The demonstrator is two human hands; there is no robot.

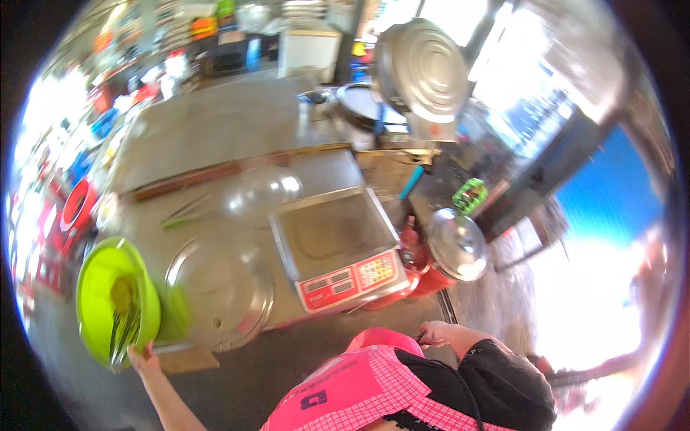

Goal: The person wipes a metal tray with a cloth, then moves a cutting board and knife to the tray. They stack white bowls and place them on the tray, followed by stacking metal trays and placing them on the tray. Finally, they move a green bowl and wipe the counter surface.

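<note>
At the lower left my left hand (143, 358) grips the rim of a lime green plastic basin (146, 269), which tilts beside the metal table's corner. Inside the basin lie a thin metal utensil (124, 334) and something yellowish. To the basin's right sits a large round metal lid or tray (218, 291). My right hand (434, 334) is near the pink apron (345, 382), its fingers curled at a thin dark item; blur hides what it is.
A scale (334, 242) with a red keypad panel stands on the table (215, 226), a shiny metal bowl (264, 188) behind it. Green-tipped tongs (186, 213) lie to the left. Right of the scale are a pot lid (457, 245) and a green basket (470, 196).
</note>
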